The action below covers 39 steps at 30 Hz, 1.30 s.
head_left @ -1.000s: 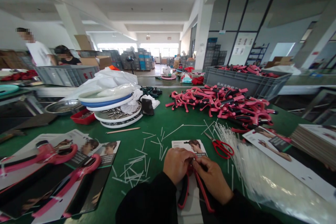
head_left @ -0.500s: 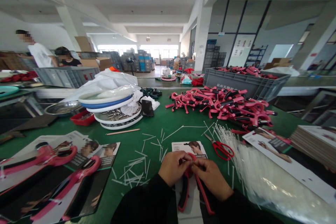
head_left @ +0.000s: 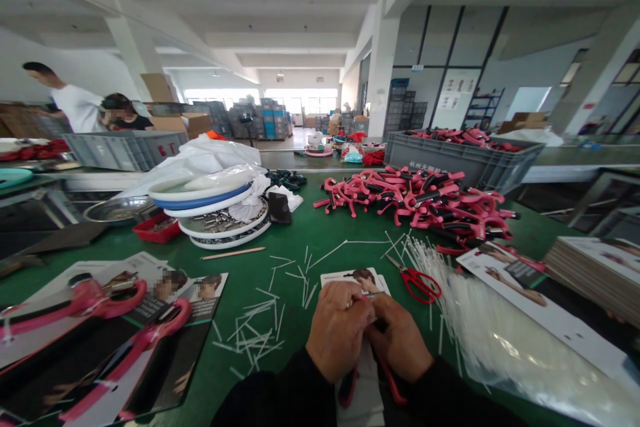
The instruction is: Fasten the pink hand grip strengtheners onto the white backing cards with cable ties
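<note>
A pink-and-black hand grip exerciser (head_left: 391,381) lies on a printed backing card (head_left: 367,380) right in front of me, its two handles pointing toward me. My left hand (head_left: 336,328) is closed over the exerciser's top end, fingers curled. My right hand (head_left: 403,340) is closed against it from the other side, thumb and fingertips meeting the left ones. Between them the fingers hide the exerciser's head, and I cannot see whether a tie is pinched there. Red-handled scissors (head_left: 421,285) rest just beyond my right hand.
Loose white cable ties (head_left: 255,323) are scattered on the left; a bag of them (head_left: 520,340) lies right. More exercisers form a pile (head_left: 400,197) before a grey crate (head_left: 465,160). Carded exercisers (head_left: 150,340) lie left, stacked cards (head_left: 585,273) right. Two people are at the far left.
My left hand has rolled over the exerciser's head, its back now facing up, and both hands are bunched tighter. They hide more of the exerciser. The view has shifted slightly.
</note>
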Motion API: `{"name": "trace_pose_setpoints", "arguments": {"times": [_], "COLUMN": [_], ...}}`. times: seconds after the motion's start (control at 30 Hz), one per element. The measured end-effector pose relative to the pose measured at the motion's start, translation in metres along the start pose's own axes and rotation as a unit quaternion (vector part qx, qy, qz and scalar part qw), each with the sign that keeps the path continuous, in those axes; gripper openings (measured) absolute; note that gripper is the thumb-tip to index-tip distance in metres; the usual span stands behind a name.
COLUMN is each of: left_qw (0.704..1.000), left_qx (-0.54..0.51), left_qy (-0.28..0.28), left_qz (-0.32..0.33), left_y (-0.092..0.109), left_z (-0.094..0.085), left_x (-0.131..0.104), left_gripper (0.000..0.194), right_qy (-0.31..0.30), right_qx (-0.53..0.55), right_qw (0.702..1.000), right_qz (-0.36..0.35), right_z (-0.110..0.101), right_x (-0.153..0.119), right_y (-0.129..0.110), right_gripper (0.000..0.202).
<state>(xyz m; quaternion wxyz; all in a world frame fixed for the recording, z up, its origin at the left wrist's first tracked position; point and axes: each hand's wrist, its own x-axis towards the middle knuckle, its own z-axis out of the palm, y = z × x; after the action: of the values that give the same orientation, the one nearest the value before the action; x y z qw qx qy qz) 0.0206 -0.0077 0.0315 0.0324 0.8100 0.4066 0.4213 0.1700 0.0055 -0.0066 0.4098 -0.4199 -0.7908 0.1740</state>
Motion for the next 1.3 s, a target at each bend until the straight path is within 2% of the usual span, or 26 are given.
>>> {"name": "trace_pose_setpoints", "arguments": {"times": [0.1,0.2,0.3,0.37,0.53,0.67,0.83,1.0,1.13,1.3], "left_qw": [0.995,0.976,0.962,0.958,0.952,0.951,0.951,0.946,0.942,0.946], "left_qx": [-0.008,0.017,0.054,0.062,-0.001,-0.021,-0.069,-0.031,0.003,0.019], "left_qy": [-0.062,-0.13,-0.14,-0.132,-0.162,-0.16,-0.191,-0.226,-0.247,-0.232], "left_qz": [-0.075,-0.175,-0.229,-0.247,-0.258,-0.264,-0.234,-0.232,-0.225,-0.224], "left_y": [0.0,-0.004,-0.006,-0.006,-0.008,-0.013,-0.022,-0.026,-0.023,-0.017], "left_z": [-0.006,-0.007,-0.001,0.005,0.009,0.006,0.002,-0.001,-0.002,-0.003], "left_x": [-0.008,-0.02,-0.028,-0.028,-0.023,-0.023,-0.024,-0.015,-0.01,-0.01], "left_gripper": [0.012,0.028,0.02,0.014,0.011,0.011,0.019,0.032,0.026,0.023], "right_qy": [0.001,0.03,0.027,-0.014,-0.135,-0.179,-0.158,-0.125,-0.117,-0.118], "right_qx": [0.004,0.016,0.002,-0.031,-0.125,-0.159,-0.1,-0.043,-0.043,-0.053], "right_qw": [1.0,0.999,0.999,0.998,0.98,0.97,0.982,0.991,0.992,0.989], "right_qz": [-0.018,-0.027,-0.04,-0.056,-0.071,-0.046,-0.025,-0.016,-0.032,-0.068], "right_z": [-0.001,0.0,0.0,-0.001,-0.01,-0.012,-0.005,-0.004,-0.006,-0.009], "right_x": [0.001,0.002,-0.001,-0.006,-0.021,-0.021,-0.021,-0.027,-0.028,-0.026], "right_y": [0.004,0.003,-0.007,-0.015,-0.024,-0.029,-0.031,-0.026,-0.025,-0.023], "right_gripper": [0.01,0.014,0.016,0.017,0.02,0.018,0.016,0.015,0.014,0.018]}}
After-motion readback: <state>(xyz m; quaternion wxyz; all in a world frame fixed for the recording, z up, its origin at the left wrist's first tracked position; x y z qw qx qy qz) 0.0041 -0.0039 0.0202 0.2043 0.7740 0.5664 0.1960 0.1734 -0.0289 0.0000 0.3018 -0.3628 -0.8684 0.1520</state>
